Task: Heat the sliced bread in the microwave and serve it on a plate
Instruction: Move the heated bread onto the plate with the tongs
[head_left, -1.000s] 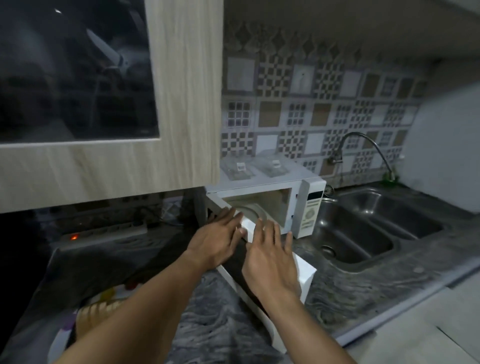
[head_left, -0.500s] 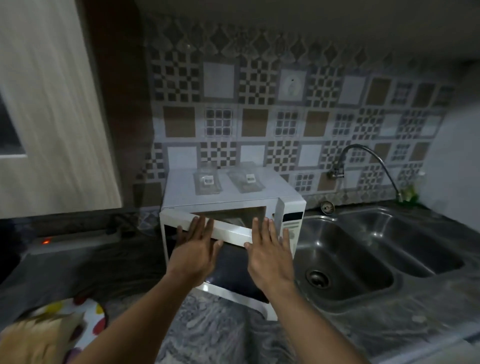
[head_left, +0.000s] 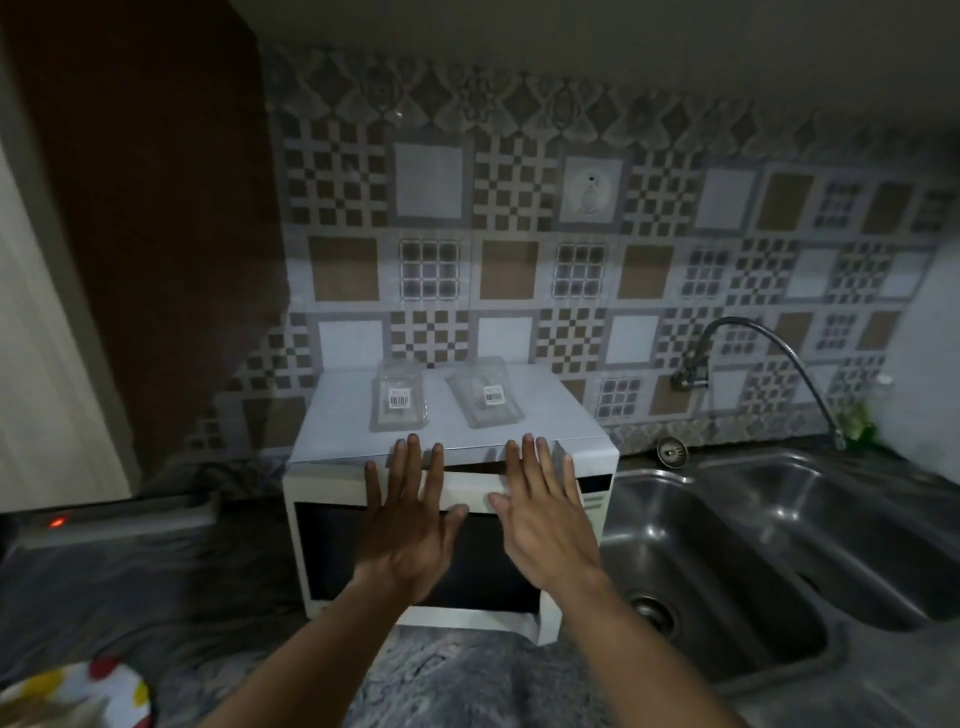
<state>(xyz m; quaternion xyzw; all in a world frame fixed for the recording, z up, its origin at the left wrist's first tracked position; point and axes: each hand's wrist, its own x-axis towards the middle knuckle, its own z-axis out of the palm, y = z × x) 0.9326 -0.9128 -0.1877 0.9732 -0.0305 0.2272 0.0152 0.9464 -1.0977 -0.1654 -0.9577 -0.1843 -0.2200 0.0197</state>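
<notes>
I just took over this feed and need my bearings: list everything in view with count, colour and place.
microwave: 1, white with dark door window, on the counter left of the sink, door nearly shut
clear packets: 2, transparent with barcode labels, on top of the microwave
sink: 1, steel, two basins, right
tap: 1, metal, curved, on the wall above the sink
sink strainer: 1, metal, behind the sink
power strip: 1, grey, red light on, left counter
plate: 1, white with coloured spots, bottom left
left hand: flat on the door
right hand: flat on the door
</notes>
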